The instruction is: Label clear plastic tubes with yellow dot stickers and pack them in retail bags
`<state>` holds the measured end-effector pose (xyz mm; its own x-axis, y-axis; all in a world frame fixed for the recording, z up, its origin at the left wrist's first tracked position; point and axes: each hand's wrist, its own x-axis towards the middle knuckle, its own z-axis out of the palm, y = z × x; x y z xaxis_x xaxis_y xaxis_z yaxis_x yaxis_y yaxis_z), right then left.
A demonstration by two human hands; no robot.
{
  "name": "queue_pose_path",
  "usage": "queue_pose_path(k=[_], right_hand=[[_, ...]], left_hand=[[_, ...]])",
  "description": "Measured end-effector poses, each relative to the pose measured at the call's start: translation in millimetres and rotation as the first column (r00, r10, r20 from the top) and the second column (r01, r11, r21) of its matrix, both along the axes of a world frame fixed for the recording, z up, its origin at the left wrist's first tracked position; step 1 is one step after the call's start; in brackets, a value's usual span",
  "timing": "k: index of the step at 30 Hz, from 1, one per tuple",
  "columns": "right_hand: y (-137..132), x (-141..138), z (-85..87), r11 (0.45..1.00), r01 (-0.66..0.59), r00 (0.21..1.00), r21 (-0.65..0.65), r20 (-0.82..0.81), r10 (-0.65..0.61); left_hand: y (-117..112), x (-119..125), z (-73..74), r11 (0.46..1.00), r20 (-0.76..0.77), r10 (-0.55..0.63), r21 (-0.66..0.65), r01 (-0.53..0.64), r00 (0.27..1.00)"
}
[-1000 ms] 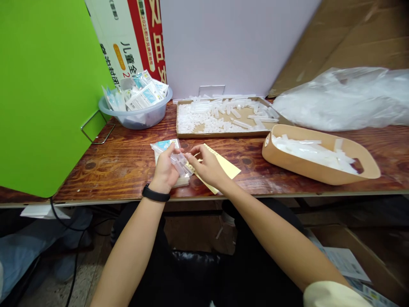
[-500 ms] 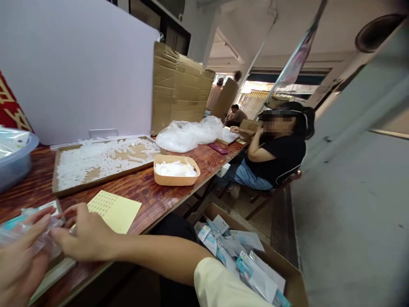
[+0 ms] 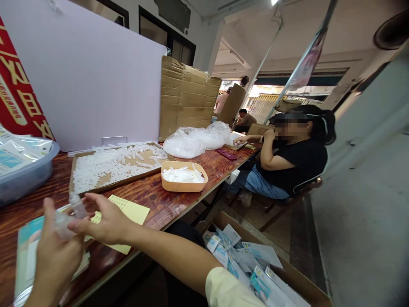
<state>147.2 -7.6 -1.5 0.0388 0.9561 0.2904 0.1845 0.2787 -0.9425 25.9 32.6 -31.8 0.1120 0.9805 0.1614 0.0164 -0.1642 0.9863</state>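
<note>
At the lower left my left hand (image 3: pixel 56 256) and my right hand (image 3: pixel 104 219) meet over the wooden table (image 3: pixel 166 204). Both pinch a small bundle of clear plastic tubes (image 3: pixel 68 215) held between the fingers. Under the hands lie a yellow sticker sheet (image 3: pixel 131 211) and a flat blue-and-white packet (image 3: pixel 27 249). Behind them a cardboard tray (image 3: pixel 113 183) holds many loose white plastic pieces. A tan oval dish (image 3: pixel 184 183) with more clear tubes stands to the right of the tray.
A clear plastic bowl (image 3: pixel 22 177) of packets sits at far left. White plastic bags (image 3: pixel 194 140) lie further along the table. A seated person in a black shirt (image 3: pixel 297 160) works at the far end. An open carton (image 3: pixel 255 264) of packets is on the floor.
The view swung from down at the table to the right along it. Both hands stay together on the tubes and have lifted them slightly off the packet.
</note>
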Motion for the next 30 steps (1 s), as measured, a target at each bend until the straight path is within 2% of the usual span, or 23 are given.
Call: queue_pose_path(k=[2, 4, 7, 9, 13, 16, 19, 22, 24, 26, 28, 30], right_hand=[[-5.4, 5.9, 8.8, 1.000, 0.017, 0.999, -0.016, 0.037, -0.016], [-8.5, 9.5, 12.6, 1.000, 0.018, 0.998, 0.001, 0.064, -0.018], [-7.2, 7.7, 5.9, 0.998, 0.053, 0.997, 0.046, 0.046, -0.055], [-2.8, 3.9, -4.8, 0.988, 0.132, 0.991, 0.076, 0.015, -0.134], [11.5, 4.1, -31.1, 0.970, 0.240, 0.970, 0.033, -0.045, -0.238], [21.2, 10.8, -46.0, 0.980, 0.188, 0.976, -0.059, -0.097, -0.193], [22.9, 11.6, -50.6, 0.990, 0.125, 0.978, -0.071, -0.159, -0.135], [19.5, 6.4, -45.6, 0.993, 0.112, 0.979, -0.040, -0.168, -0.118], [16.7, 4.7, -40.0, 0.996, 0.077, 0.990, 0.038, -0.125, -0.072], [13.3, 6.2, -34.3, 0.992, 0.041, 0.996, 0.115, -0.078, -0.032], [9.0, 10.6, -29.6, 0.984, 0.008, 0.999, 0.178, -0.034, -0.002], [4.4, 16.4, -26.6, 0.966, -0.072, 0.993, 0.249, 0.107, 0.047]], left_hand=[[-5.0, 11.2, -4.5, 0.986, -0.093, -0.004, 0.165, 0.019, 0.996], [-3.6, 23.5, -11.0, 0.957, -0.203, 0.083, 0.289, -0.021, 0.976], [3.7, 39.1, -21.3, 0.905, -0.206, 0.138, 0.424, -0.039, 0.969], [7.0, 45.5, -26.4, 0.894, -0.192, 0.130, 0.448, -0.031, 0.973], [7.3, 50.9, -30.4, 0.916, -0.193, 0.074, 0.400, 0.010, 0.978], [2.7, 53.5, -27.6, 0.954, -0.259, 0.108, 0.299, -0.027, 0.960], [-6.7, 55.6, -22.0, 0.981, -0.266, 0.145, 0.167, -0.103, 0.953], [-14.2, 56.4, -16.1, 0.974, -0.056, 0.099, 0.209, -0.086, 0.994], [-15.6, 55.5, -11.3, 0.964, -0.018, 0.143, 0.231, -0.135, 0.990], [-14.7, 52.3, -4.8, 0.964, 0.084, 0.129, 0.223, -0.145, 0.988], [-11.8, 46.1, 3.0, 0.984, 0.222, 0.077, 0.142, -0.110, 0.972], [-6.8, 37.5, 10.6, 0.998, 0.405, 0.023, -0.069, 0.005, 0.914]])
